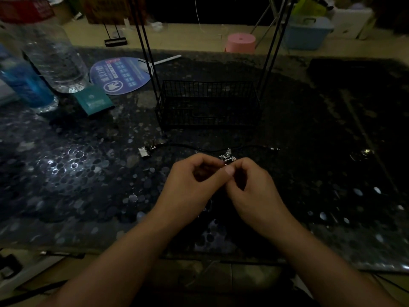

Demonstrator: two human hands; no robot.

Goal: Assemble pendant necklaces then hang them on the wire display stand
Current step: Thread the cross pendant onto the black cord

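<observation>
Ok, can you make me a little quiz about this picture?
1. True or false: the silver pendant is pinched between the left hand and the right hand.
2. What lies on the table behind the fingers? A) black cord B) scissors C) spoon
3. Fill in: the wire display stand has a black ____ at its base.

Key: 1 true; 2 A; 3 basket.
</observation>
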